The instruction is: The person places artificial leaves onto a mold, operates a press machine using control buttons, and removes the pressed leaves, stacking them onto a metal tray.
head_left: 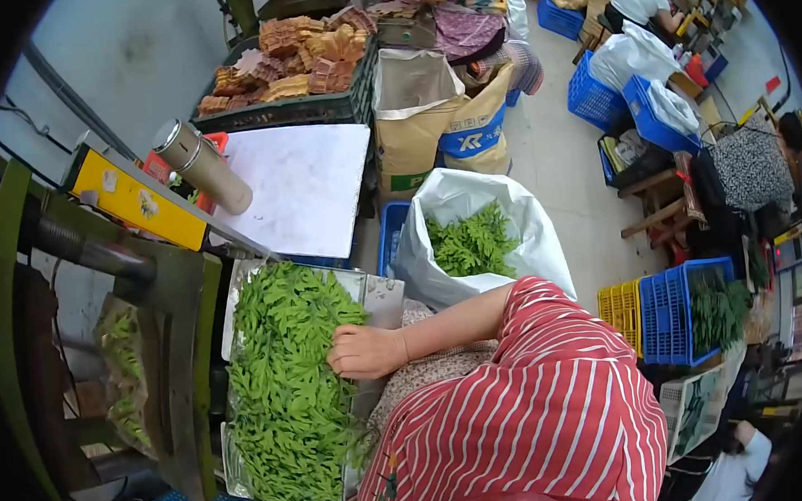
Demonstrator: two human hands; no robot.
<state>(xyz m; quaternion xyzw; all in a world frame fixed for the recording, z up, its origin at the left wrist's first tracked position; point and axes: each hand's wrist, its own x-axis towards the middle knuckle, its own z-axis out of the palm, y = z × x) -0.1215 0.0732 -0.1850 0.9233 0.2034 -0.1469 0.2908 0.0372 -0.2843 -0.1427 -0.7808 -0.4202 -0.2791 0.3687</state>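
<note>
My right hand rests at the right edge of a heap of green artificial-looking leaves. Its fingers are curled in, and whatever they may hold is hidden. The leaves lie thickly over a shallow metal tray, whose bare rim shows beside my wrist. More leaves of the same kind fill a white plastic sack just beyond my forearm. My left hand does not show; the red striped shirt covers much of the lower part of the head view.
Left of the tray stands a machine with a green frame and yellow panel. A steel flask stands on a white board. Behind are a crate of brown pieces and paper sacks. Blue baskets and co-workers are to the right.
</note>
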